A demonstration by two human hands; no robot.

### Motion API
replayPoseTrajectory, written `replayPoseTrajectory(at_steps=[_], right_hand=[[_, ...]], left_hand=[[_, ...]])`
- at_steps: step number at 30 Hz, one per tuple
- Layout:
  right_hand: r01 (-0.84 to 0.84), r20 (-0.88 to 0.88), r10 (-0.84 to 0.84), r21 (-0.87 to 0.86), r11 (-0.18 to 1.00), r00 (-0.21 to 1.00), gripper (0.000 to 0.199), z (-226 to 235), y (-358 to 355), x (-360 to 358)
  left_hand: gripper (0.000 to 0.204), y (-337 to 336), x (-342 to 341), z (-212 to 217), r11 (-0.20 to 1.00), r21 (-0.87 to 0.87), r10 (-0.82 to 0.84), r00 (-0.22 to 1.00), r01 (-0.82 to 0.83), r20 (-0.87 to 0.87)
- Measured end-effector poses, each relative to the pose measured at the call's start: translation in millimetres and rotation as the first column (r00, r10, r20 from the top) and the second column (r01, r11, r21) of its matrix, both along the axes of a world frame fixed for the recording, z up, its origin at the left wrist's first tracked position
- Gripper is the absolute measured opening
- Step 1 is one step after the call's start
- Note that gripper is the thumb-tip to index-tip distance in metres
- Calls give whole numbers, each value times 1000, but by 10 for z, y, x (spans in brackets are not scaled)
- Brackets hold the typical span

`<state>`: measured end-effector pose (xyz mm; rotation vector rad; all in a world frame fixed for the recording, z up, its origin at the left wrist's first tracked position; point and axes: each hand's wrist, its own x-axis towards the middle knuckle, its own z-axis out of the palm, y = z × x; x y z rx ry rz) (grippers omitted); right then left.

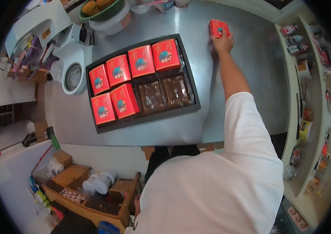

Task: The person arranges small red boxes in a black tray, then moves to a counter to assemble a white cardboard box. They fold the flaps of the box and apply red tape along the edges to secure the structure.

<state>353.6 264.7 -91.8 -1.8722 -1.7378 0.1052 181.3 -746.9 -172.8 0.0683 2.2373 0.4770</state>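
Observation:
At the far right of the table, my right hand (224, 43) is closed on a small red box (215, 26), its arm stretched forward. Left of it lies a black tray (150, 115) with a brown plastic liner. Several matching red boxes (118, 71) with gold characters and a blue picture fill its back row and the left part of its front row. Two front-row compartments (163, 93) at the right show bare brown liner. My left hand (137, 204) hangs low beside my white shirt, away from the table; its fingers are mostly hidden.
The tray rests on a steel table (247, 50). A white kitchen scale (73, 76) stands left of the tray. Behind are a green bowl (109, 11) of round baked pieces and a white tub (114, 25). Shelves (290, 97) with bottles line the right; a wooden drawer unit (111, 214) stands lower left.

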Motion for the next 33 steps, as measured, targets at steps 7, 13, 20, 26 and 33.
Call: replayPoseTrajectory(at_steps=[7,13,20,26,33], right_hand=[[-337,-371,449,329,882,813,74,730,-1543,-189],[-591,-250,595,99,801,764,75,982,-3575,-972],[-420,-167,424,57,906,890,88,576,-3953,-1505],[-102,-226,108,37,994,968,89,227,-4136,-1460],[410,-604,-506,-303,860,616,87,11,-4186,-1749]], left_hand=[[31,82,-329,-317,999,21,-45,999,45,-1],[34,290,-862,-762,990,124,-68,997,73,-42],[38,-270,-1629,-1342,945,308,108,994,-107,15],[36,-1300,-1995,-1292,916,260,287,951,-307,112],[32,-1113,-3607,-769,886,333,335,942,-324,24]])
